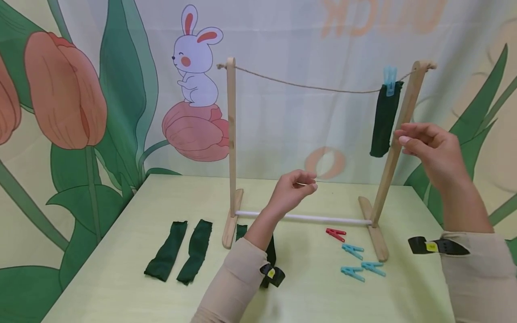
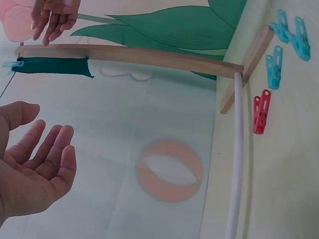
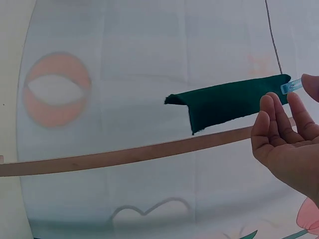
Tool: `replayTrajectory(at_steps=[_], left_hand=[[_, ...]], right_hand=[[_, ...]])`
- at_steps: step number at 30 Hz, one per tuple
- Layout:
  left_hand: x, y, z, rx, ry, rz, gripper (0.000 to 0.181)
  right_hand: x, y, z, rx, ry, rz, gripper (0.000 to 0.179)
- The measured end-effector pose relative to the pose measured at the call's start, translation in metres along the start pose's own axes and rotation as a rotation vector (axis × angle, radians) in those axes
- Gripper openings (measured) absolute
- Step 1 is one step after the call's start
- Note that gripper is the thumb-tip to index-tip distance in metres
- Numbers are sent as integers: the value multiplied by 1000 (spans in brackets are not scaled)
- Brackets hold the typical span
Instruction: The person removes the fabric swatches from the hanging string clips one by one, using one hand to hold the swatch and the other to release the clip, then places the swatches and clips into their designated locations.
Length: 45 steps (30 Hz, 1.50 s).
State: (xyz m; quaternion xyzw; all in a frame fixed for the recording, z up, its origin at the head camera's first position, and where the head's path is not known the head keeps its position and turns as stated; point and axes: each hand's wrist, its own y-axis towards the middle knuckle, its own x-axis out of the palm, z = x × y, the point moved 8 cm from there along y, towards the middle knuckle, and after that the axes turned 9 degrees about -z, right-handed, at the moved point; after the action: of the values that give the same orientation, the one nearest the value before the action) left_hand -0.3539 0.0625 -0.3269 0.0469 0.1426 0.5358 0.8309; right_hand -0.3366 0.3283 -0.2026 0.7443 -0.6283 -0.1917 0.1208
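Note:
A dark green cloth strip (image 1: 385, 121) hangs from the string (image 1: 307, 85) close to the right post. One light blue clothespin (image 1: 390, 81) clips it there. Below and right of that clothespin, my right hand (image 1: 436, 150) is raised by the post with loosely bent fingers and holds nothing. In the right wrist view the clothespin (image 3: 291, 86) lines up behind the fingertips, but the head view shows them apart. My left hand (image 1: 291, 190) hovers over the table, fingers relaxed; its palm (image 2: 35, 184) is bare in the left wrist view.
Two green cloth strips (image 1: 166, 251) lie at the table's left; more green cloth (image 1: 241, 231) is partly hidden behind my left arm. A red clothespin (image 1: 335, 234) and three blue clothespins (image 1: 352, 251) lie near the right foot. Wooden posts (image 1: 231, 134) and a white rod (image 1: 323, 219) form the rack.

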Motion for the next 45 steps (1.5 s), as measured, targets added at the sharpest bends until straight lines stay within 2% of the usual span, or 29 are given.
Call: replayTrajectory(at_steps=[6, 13, 18, 26, 31, 33, 36, 41, 45], left_hand=[[1, 12, 7, 24, -18, 37, 20], [8, 25, 15, 38, -31, 36, 20], [12, 35, 19, 42, -50, 41, 19], [20, 51, 24, 61, 36, 93, 20], [28, 58, 32, 137, 67, 93, 20], [31, 61, 36, 165, 76, 90, 20], [35, 66, 38, 164, 88, 89, 22], [43, 74, 36, 105, 92, 61, 28], [52, 79, 34, 65, 88, 26, 33]], right_hand=[[3, 12, -17, -52, 19, -4, 35], [3, 25, -29, -76, 62, -12, 32], [3, 34, -39, -91, 54, 8, 31], [-2, 49, -52, -72, 40, 67, 33], [0, 54, -61, -69, 39, 68, 35], [1, 56, -65, -71, 9, 72, 36], [5, 61, -72, -70, -62, 74, 35], [11, 69, -80, -65, -236, 69, 33], [11, 76, -81, -15, -345, 74, 35]])
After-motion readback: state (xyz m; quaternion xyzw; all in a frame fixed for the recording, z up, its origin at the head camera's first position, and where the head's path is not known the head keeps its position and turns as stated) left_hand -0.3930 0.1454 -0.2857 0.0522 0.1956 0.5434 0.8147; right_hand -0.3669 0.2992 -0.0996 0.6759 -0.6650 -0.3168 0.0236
